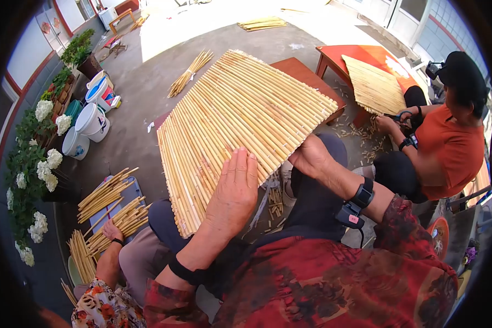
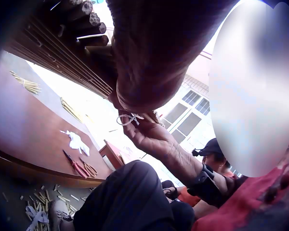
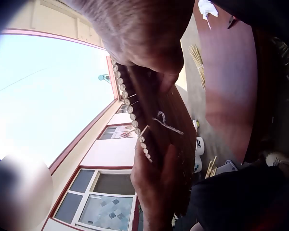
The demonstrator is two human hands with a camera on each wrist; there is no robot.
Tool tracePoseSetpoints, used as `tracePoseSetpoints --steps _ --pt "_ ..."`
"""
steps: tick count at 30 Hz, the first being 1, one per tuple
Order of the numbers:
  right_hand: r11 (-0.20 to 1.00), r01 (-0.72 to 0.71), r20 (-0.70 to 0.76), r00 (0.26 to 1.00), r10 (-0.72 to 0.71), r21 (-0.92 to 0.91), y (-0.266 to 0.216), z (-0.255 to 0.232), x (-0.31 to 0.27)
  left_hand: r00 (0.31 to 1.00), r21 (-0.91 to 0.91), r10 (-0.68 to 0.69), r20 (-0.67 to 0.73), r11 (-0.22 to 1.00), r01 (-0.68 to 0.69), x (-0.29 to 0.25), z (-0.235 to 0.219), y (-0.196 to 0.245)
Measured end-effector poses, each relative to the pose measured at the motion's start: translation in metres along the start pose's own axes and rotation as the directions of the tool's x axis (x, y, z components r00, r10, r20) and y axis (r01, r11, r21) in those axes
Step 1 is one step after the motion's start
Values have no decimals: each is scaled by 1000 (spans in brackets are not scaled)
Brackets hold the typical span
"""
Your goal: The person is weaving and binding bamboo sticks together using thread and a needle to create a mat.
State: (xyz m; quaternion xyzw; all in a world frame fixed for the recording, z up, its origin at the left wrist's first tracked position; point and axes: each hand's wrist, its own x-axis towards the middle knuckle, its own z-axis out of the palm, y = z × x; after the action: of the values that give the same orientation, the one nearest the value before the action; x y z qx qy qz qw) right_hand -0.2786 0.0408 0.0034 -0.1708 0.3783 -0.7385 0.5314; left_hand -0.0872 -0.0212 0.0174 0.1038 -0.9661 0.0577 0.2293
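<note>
A mat of straw-coloured sticks (image 1: 246,104), bound with white string, slants across both hands in the head view. My left hand (image 1: 235,186) lays its fingers over the near edge. From the right wrist view, that left hand (image 3: 151,187) has the edge between thumb and fingers. My right hand (image 1: 311,156) grips the right edge from below, its fingers mostly hidden under the mat. Close to the right hand (image 2: 151,137), a loop of white string (image 2: 127,119) shows in the left wrist view. Another string end (image 3: 166,125) hangs on the shaded underside.
A brown table (image 1: 306,82) stands beyond the mat, bearing red-handled pliers (image 2: 77,166) and a white scrap (image 2: 77,143). At right a person in orange (image 1: 454,136) works on another mat (image 1: 374,82). Stick bundles (image 1: 112,202), white buckets (image 1: 93,123) and flowers stand at left.
</note>
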Motion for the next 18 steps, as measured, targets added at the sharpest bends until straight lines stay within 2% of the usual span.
tracePoseSetpoints --steps 3,4,5,6,7,8,10,11,12,14,15,16,18 --pt "981 -120 -162 982 94 -154 31 -18 27 995 -38 -62 73 997 65 -7 36 -19" --pt "981 -132 -165 980 107 -144 39 -27 32 990 -35 -97 102 994 101 -14 49 -27" --pt "941 -260 -146 962 233 -215 44 -38 35 983 -32 -132 130 990 137 -19 63 -35" --pt "879 -380 -136 925 355 -287 50 -48 39 980 -35 -136 143 989 142 -25 76 -42" --pt "819 -496 -227 866 445 -288 56 -53 43 978 17 -107 177 994 106 -29 88 -47" --pt "815 -507 -232 860 455 -279 62 -59 44 974 63 -77 212 996 65 -35 99 -53" --pt "638 -639 -283 766 577 -430 67 -64 44 974 82 -102 203 993 87 -40 117 -64" --pt "610 -614 -248 777 578 -501 68 -68 45 974 105 -129 188 988 111 -46 126 -66" --pt "606 -625 -250 768 590 -492 70 -72 48 970 100 -131 203 989 113 -50 132 -70" --pt "373 -411 -170 828 534 -832 66 -78 60 965 208 -203 164 964 167 -52 147 -81" --pt "289 -329 -162 863 480 -899 55 -73 61 957 178 -248 150 959 221 -57 163 -86" --pt "287 -331 -165 863 477 -899 44 -69 65 958 174 -247 147 960 221 -60 172 -89" --pt "20 -188 -159 881 445 -982 20 -64 76 928 139 -323 187 944 300 -69 187 -96"
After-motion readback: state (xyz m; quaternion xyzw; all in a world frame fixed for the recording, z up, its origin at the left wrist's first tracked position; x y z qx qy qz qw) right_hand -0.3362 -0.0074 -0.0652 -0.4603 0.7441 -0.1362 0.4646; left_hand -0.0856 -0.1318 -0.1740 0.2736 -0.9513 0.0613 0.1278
